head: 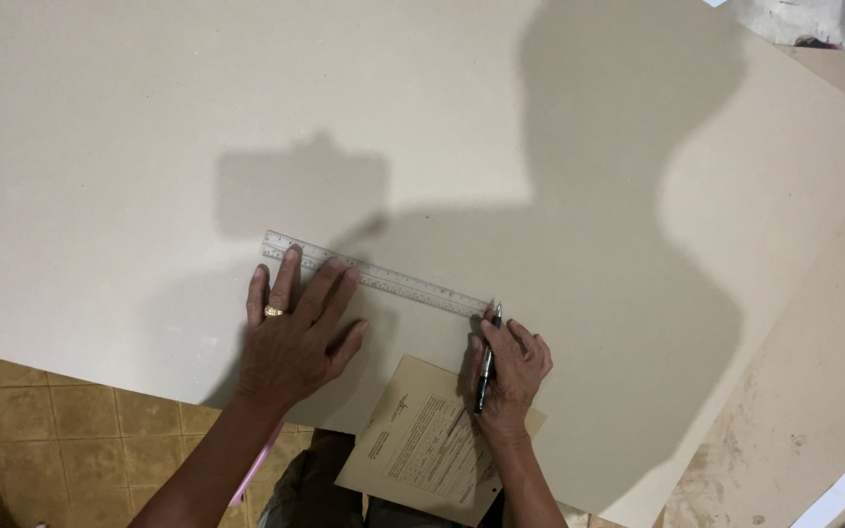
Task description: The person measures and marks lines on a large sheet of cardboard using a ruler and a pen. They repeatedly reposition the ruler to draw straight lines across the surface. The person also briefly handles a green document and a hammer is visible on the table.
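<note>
My left hand (290, 342) presses flat on the ruler (376, 274) over the big board (149, 147), my right hand (506, 367) grips the pen (486, 362) at its end, so marking needs a steady ruler.

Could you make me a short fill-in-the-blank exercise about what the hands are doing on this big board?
1. The left hand presses flat on a metal ____ lying on the pale board.
2. The right hand holds a ____ whose tip meets the ruler's right end.
3. A ring sits on a finger of the ____ hand.
4. A brown printed sheet lies under the ____ hand.

Missing words: ruler; pen; left; right
</note>
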